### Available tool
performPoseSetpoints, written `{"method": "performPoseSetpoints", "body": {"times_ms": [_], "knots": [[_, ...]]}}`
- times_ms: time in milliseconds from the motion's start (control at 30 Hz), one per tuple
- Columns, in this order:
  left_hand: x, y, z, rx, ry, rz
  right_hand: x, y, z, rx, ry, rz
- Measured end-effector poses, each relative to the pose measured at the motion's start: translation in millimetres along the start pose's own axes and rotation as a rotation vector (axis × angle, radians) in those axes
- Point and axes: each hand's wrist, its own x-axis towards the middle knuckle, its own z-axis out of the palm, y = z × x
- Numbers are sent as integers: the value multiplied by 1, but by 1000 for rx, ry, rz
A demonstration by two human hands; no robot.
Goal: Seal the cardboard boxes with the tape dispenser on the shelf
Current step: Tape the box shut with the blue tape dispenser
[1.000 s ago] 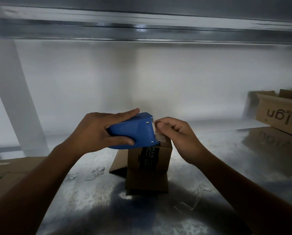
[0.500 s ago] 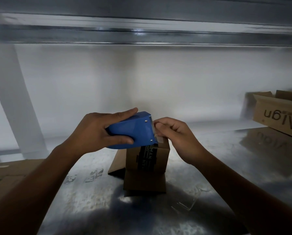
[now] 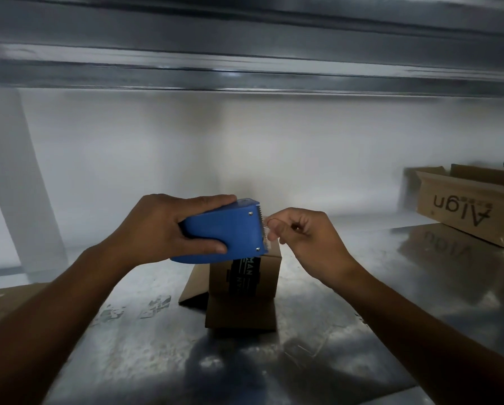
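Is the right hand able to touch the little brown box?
Probably yes: the right hand hovers just above the small box with nothing between them; the left hand holds the tape dispenser further left.

Blue tape dispenser [image 3: 224, 232], brown black-labelled cardboard box [image 3: 269, 276], silver shelf [image 3: 347, 331]

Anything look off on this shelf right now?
Two things: the box at far right has its printed lettering upside down and flaps up, and the small box below the tape dispenser has flaps splayed flat on the shelf, unsealed.
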Motion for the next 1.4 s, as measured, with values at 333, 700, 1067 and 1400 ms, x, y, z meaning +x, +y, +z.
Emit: {"method": "performPoseSetpoints", "body": {"times_ms": [333,700,1067,1400], "knots": [[-17,-19,-34,18,-65,-59,-21,4,-15,97,127,193],[-16,-34,-43,-175,-237,-162,-36,19,3,263,120,325],[-2,-46,-40,-269,-351,-188,-34,25,7,294,137,411],[-8,-56,-28,-331,-386,-243,-36,38,9,252,44,398]]}}
